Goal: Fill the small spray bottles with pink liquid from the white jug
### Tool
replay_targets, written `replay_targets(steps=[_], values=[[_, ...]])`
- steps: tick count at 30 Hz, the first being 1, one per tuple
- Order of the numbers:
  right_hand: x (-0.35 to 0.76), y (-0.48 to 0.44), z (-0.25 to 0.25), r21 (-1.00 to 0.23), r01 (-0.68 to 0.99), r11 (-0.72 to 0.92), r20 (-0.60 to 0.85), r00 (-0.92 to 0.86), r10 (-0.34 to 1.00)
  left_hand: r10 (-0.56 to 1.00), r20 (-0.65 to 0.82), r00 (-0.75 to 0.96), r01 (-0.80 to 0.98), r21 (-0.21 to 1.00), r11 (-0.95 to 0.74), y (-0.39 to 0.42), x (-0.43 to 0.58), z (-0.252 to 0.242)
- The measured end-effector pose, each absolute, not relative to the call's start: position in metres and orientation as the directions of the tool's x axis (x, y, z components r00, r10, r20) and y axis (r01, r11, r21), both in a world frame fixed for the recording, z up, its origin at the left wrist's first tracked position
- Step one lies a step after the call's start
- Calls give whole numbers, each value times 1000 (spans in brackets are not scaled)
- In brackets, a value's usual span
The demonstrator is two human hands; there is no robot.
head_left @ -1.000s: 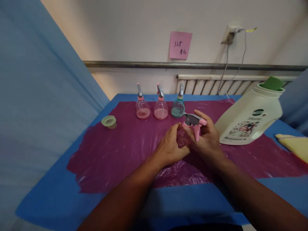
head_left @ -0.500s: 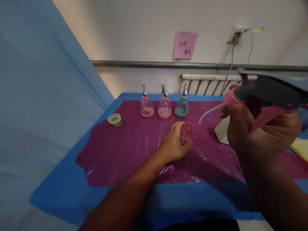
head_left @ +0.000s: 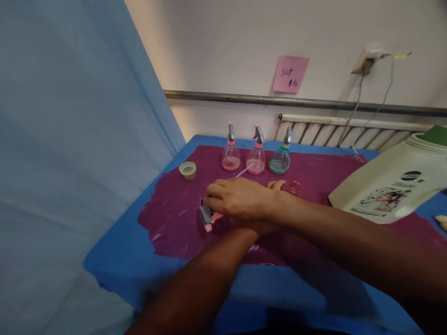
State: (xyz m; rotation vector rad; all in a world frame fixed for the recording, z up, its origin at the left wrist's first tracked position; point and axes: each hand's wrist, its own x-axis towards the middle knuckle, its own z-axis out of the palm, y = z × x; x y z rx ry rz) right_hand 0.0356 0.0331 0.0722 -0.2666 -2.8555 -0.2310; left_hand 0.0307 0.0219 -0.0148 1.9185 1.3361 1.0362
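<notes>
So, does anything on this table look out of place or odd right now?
Yes. One spray head is off its bottle, down on the purple sheet in the right hand, its tube pointing up. The small clear bottle by the left hand stands open, unlike the three capped bottles behind.

Purple sheet [head_left: 167, 228] is lying open left of the spray head [head_left: 206, 216] in the right hand [head_left: 240, 200]; spray bottles [head_left: 256, 163] are blocking behind, a jug [head_left: 384, 186] rightward.

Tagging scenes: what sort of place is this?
Likely a makeshift indoor workbench: blue cloth table under a magenta plastic sheet, three small trigger spray bottles by the wall. Right hand grips a grey and pink sprayer head.
</notes>
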Motion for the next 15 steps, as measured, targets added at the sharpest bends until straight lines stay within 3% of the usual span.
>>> replay_targets(steps=[2, 6, 15], values=[[12, 40, 68, 210, 105, 972, 126, -989, 80, 894, 303, 331, 441, 788, -430, 19, 13, -28], [-15, 58, 56, 184, 22, 983, -25, -999, 27, 870, 283, 404, 406, 796, -448, 17, 1, -36], [-13, 78, 32, 107, 64, 992, 30, -998, 62, 884, 242, 400, 427, 805, -413, 23, 11, -41]])
